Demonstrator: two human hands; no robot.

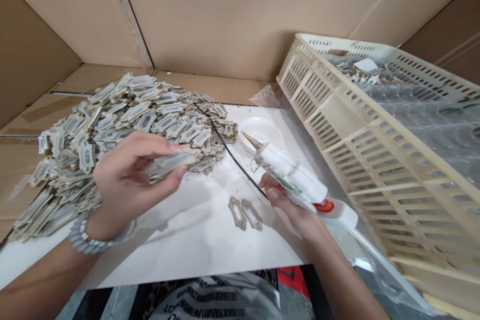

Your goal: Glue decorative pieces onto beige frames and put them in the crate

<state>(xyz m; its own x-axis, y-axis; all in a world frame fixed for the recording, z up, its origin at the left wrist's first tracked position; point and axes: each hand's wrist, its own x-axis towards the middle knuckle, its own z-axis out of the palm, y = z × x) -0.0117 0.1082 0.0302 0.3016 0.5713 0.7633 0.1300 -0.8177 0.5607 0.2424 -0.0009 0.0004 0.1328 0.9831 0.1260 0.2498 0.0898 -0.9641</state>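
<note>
My left hand (131,175) pinches a pale oblong frame piece (174,160) between thumb and fingers, in front of a large pile of similar pieces (138,110). The held piece is slightly blurred. On the right, my right hand (279,192) is wrapped round a white glue gun (296,175), its metal nozzle pointing up and left over a white round dish (268,132). A black cord (240,166) runs from the pile to my right hand. Two open frame pieces (243,214) lie side by side on the white board (210,240), between my hands.
A cream plastic crate (337,130) with clear trays and metal parts stands at the right. Cardboard walls (217,20) rise behind the board and at the sides. A scrap of clear plastic (264,96) lies at the back. Printed fabric (217,297) shows below the front edge.
</note>
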